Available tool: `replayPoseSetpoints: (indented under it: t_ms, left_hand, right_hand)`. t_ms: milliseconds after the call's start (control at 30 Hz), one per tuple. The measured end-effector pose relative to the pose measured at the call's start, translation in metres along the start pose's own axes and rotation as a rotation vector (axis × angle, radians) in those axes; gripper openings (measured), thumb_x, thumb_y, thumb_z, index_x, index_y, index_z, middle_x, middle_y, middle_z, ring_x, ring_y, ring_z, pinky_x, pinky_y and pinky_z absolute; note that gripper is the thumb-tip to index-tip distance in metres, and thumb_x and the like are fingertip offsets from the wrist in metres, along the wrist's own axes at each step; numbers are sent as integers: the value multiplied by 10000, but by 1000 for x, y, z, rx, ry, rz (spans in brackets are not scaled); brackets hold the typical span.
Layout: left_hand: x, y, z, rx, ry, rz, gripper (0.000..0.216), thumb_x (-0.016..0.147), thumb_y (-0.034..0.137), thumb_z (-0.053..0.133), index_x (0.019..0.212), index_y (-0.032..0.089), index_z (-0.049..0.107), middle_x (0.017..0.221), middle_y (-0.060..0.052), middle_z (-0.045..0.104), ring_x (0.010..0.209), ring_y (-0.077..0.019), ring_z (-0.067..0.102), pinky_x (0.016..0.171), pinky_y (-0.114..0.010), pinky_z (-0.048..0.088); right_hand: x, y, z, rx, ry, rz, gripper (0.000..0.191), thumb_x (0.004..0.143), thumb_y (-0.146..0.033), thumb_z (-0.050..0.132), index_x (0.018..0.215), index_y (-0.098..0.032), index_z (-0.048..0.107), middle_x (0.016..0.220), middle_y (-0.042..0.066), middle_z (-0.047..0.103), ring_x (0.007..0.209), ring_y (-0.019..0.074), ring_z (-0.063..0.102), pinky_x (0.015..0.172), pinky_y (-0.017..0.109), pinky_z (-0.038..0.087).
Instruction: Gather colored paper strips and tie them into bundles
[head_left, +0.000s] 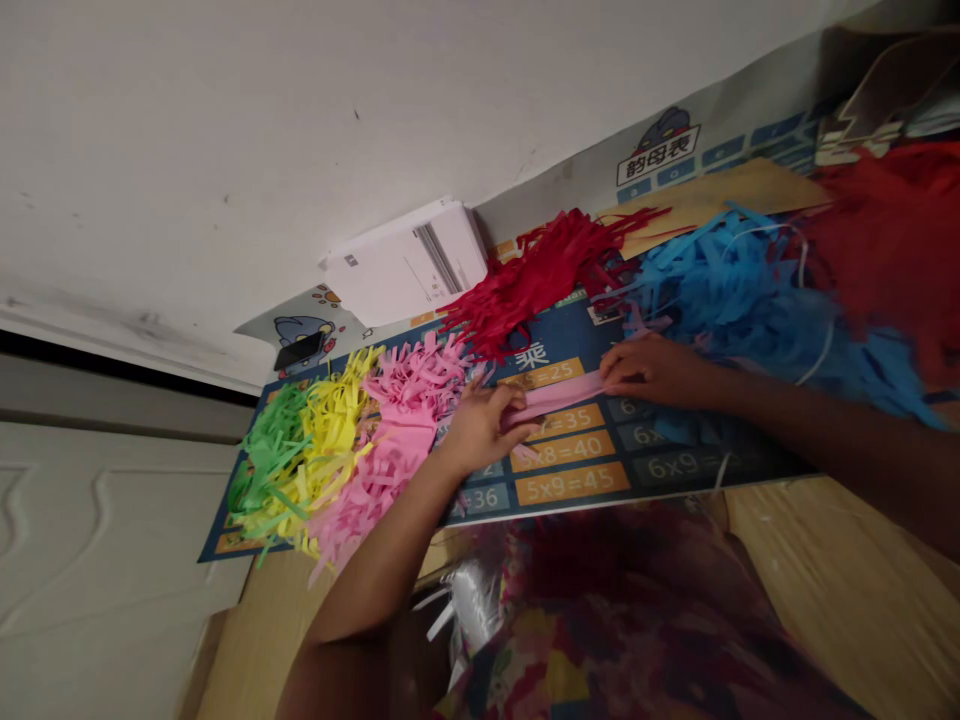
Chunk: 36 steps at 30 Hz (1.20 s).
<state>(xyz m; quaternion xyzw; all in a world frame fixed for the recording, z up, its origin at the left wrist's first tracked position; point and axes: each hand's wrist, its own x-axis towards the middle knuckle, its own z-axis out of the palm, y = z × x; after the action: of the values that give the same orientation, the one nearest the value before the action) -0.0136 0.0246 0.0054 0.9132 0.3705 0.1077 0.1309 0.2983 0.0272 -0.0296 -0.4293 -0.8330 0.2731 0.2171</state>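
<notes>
A folded pink paper strip (559,395) lies across a blue multiplication-table mat (645,455) on the wooden table. My left hand (480,425) pinches its left end, fingers closed on the paper. My right hand (652,370) presses and grips its right end. Just left of my left hand sits a heap of fringed pink paper (397,430). Behind the strip lies a pile of fringed red paper (544,275).
Yellow (334,425) and green (270,455) fringed paper lie at the mat's left end. Blue fringed paper (742,300) and more red paper (892,240) fill the right. A white box (409,262) and a black phone (300,349) rest by the wall. The wooden table (840,580) shows in front.
</notes>
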Motion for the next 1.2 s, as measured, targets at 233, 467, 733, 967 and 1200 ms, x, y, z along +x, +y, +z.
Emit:
replayPoseSetpoints:
  t_ms: [233,467,733,967,1200]
  left_hand:
    - [7,24,10,352,11,44,247,1002,343,527,1129,237,709,970,-71,786,965,-252,730,1191,-646,190]
    - [-1,1,10,176,50,35,174,968,312,609,1044,259,755,1069,-50,792,1060,-219,725,1205,-582,253]
    - [-5,-8,9,61,84,95,217,978,307,590,1139,260,727,1116,-46,780,1113,-214,700,1236,-596,135]
    - [-6,-3,2,73,45,69,279,1022,311,470,1172,242,695,1153,-64,762,1144,-232,672,1239,-579,119]
    - [13,26,25,277,136,73,293,963,408,580,1154,217,692,1073,-86,759,1094,-267,642,1165,-549,235]
  right_hand:
    - [1,3,1,16,-12,7,298,892,-353,544,842,-166,771,1061,128,730,960,245,662,904,384,420]
    - [0,0,0,-2,9,9,270,886,-328,555,836,-179,774,1060,112,737,958,238,666,906,380,412]
    - [0,5,2,-24,22,-25,270,894,-326,560,855,-183,786,1050,104,746,952,238,676,890,376,431]
    - [1,18,8,21,53,-109,312,907,-393,568,839,-181,786,1013,108,748,895,240,691,835,376,458]
    - [-1,13,5,-20,19,-55,302,912,-380,561,870,-183,785,1053,113,742,971,260,678,890,412,421]
